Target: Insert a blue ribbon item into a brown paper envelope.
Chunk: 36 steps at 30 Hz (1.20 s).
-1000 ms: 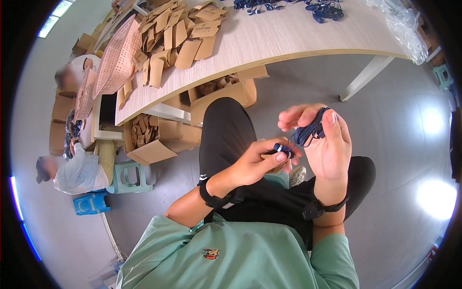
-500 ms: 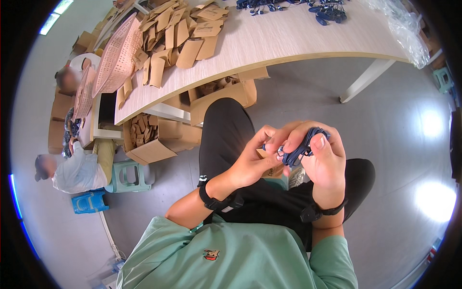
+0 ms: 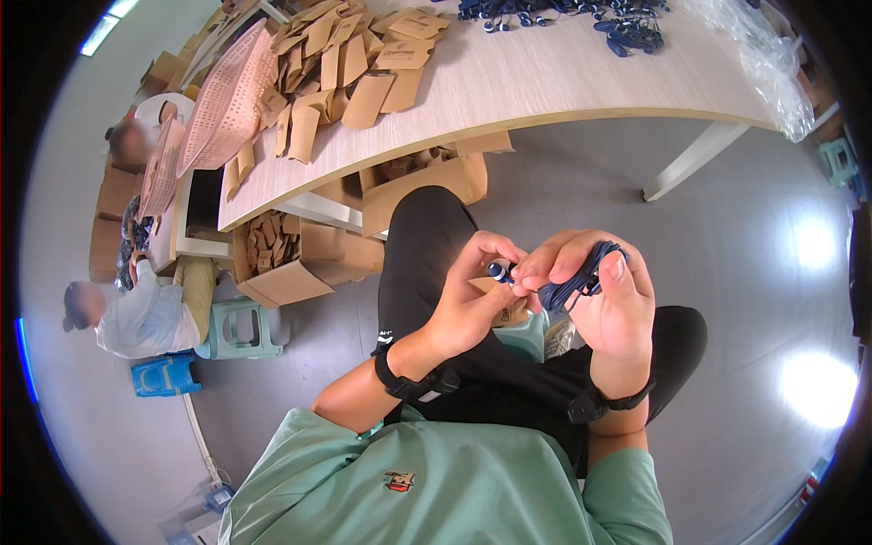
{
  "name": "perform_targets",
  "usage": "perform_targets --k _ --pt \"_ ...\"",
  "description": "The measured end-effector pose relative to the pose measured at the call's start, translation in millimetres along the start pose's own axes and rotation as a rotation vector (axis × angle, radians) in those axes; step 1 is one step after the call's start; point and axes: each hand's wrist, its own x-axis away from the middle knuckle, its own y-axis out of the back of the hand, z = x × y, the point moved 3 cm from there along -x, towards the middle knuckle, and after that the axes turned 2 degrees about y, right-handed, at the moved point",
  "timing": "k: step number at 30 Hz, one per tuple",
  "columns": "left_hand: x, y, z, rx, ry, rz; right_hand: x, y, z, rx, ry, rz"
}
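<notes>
Above my lap, my right hand [image 3: 616,313] is closed around a coiled bundle of dark blue earphone cable [image 3: 576,285], its thumb and curled fingers wrapped about the loops. Close against it, my left hand [image 3: 463,300] pinches the earphones' lead with thumb and fingers. A dark blue earbud with a pale band [image 3: 498,272] sticks out between those fingers. Both hands' fingertips meet at the left end of the coil. Below them shows a brown printed cardboard piece [image 3: 514,314]; whether my left hand touches it is hidden.
The table [image 3: 536,82] ahead bears piled flat brown cartons [image 3: 363,68], pink baskets [image 3: 227,100], more blue earphones [image 3: 631,34] and clear plastic [image 3: 772,82]. Cardboard boxes [image 3: 318,259] stand beneath. At left, a person [image 3: 141,309] sits by a pale green stool [image 3: 241,329].
My left fingers have shifted and opened slightly, so the earbud shows more fully. The coil stays in my right hand, its loops turned a little to the right.
</notes>
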Motion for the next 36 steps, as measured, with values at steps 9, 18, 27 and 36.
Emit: perform_targets --k 9,18,27,36 --pt "2.0 0.2 -7.0 -0.056 -0.074 -0.037 -2.5 2.7 -1.6 0.145 0.048 -0.034" --pt "3.5 4.3 -10.9 -0.118 -0.065 -0.048 -2.9 2.6 -6.4 0.021 0.003 -0.032" --pt "10.1 8.0 -5.1 0.060 0.227 -0.092 -2.7 2.1 -10.2 0.011 -0.056 -0.046" --pt "12.8 10.1 -11.7 -0.126 0.101 -0.077 -2.7 -1.7 -8.3 0.198 -0.052 -0.058"
